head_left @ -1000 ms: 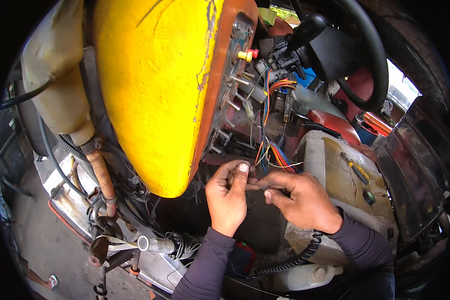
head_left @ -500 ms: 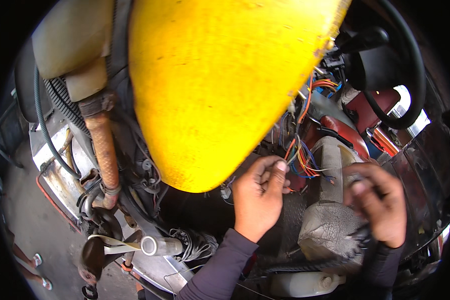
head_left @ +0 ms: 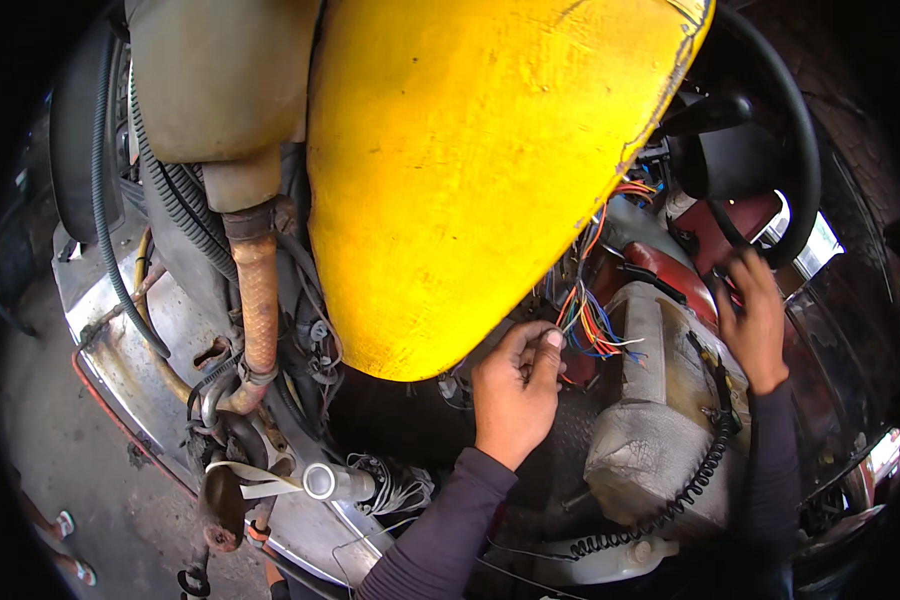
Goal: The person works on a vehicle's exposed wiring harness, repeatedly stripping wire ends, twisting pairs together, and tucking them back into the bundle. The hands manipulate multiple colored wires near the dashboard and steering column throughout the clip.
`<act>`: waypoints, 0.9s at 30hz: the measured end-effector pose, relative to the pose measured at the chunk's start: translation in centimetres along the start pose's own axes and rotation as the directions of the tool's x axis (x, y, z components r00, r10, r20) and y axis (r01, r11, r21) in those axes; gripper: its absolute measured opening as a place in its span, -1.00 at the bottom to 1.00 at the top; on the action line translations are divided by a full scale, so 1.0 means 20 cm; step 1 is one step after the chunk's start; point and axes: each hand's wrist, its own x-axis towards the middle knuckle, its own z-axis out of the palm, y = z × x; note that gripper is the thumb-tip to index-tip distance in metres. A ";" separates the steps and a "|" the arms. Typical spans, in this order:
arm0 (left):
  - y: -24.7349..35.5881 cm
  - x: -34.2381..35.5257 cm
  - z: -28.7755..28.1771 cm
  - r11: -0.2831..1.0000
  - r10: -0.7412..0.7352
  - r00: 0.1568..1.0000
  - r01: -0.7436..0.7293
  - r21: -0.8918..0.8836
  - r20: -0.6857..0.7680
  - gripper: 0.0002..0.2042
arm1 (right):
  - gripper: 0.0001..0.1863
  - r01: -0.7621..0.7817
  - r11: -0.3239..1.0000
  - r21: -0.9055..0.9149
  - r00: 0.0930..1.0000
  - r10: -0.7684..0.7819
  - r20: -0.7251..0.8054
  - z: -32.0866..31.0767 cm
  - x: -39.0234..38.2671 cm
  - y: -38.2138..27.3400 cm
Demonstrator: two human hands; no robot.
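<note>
My left hand [head_left: 515, 395] is closed, thumb pressed to the fingertips, beside a bundle of loose coloured wires [head_left: 592, 325]. Whatever it pinches is too small to make out. Red, orange, blue, yellow and white strands hang down from under the yellow panel [head_left: 470, 180], their ends loose. To the right, my right hand [head_left: 755, 320] reaches away from me with fingers stretched out, slightly blurred, and nothing visible in it. It is near the red panel [head_left: 670, 275] and just right of the worn grey padded cover [head_left: 642, 350].
A black steering wheel [head_left: 805, 140] stands at the far right. A coiled black cord [head_left: 695, 485] crosses the grey cover. At left are a cloudy plastic tank [head_left: 215, 80], an orange-brown hose [head_left: 257, 315] and a clear jar [head_left: 335, 483]. A white jug [head_left: 620, 562] lies near me.
My right hand has moved up and away from me, from above the grey cover toward the red panel. The left hand stays by the wires. The whole view has shifted slightly.
</note>
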 end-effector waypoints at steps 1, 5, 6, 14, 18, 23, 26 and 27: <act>-0.01 0.00 -0.02 0.999 0.003 1.000 -0.004 0.039 0.004 -0.82 | -0.64 0.180 0.983 -0.025 0.978 -0.181 -0.099 -0.04 0.14 -0.12; 0.00 0.01 -0.08 0.994 0.017 1.000 -0.018 0.104 0.015 -0.82 | -0.67 0.506 0.782 -0.365 0.774 -0.598 -0.208 -0.07 0.62 -0.38; 0.00 0.01 -0.05 0.996 0.020 0.999 -0.022 0.084 0.029 -0.82 | -0.69 0.521 0.690 -0.503 0.734 -0.662 -0.148 -0.06 0.69 -0.36; -0.04 0.00 -0.01 0.998 0.016 0.998 -0.020 0.062 0.059 -0.82 | -0.79 0.541 0.687 -0.485 0.776 -0.631 -0.028 0.17 0.91 -0.29; -0.06 0.01 -0.02 0.997 0.023 0.998 -0.027 0.068 0.052 -0.82 | -0.57 0.603 0.690 -0.400 0.774 -0.628 0.083 0.17 0.94 -0.31; -0.05 0.01 -0.01 0.997 0.013 0.999 -0.016 0.076 0.046 -0.82 | -0.88 0.594 0.621 -0.512 0.715 -0.699 -0.018 0.20 0.91 -0.29; -0.02 0.01 -0.02 0.998 0.033 0.998 -0.036 0.055 0.046 -0.82 | -0.78 0.643 0.609 -0.464 0.675 -0.737 -0.031 0.22 0.95 -0.24; -0.02 0.02 -0.02 0.998 0.029 0.998 -0.032 0.055 0.047 -0.82 | -0.66 0.658 0.616 -0.433 0.676 -0.736 -0.021 0.23 0.97 -0.23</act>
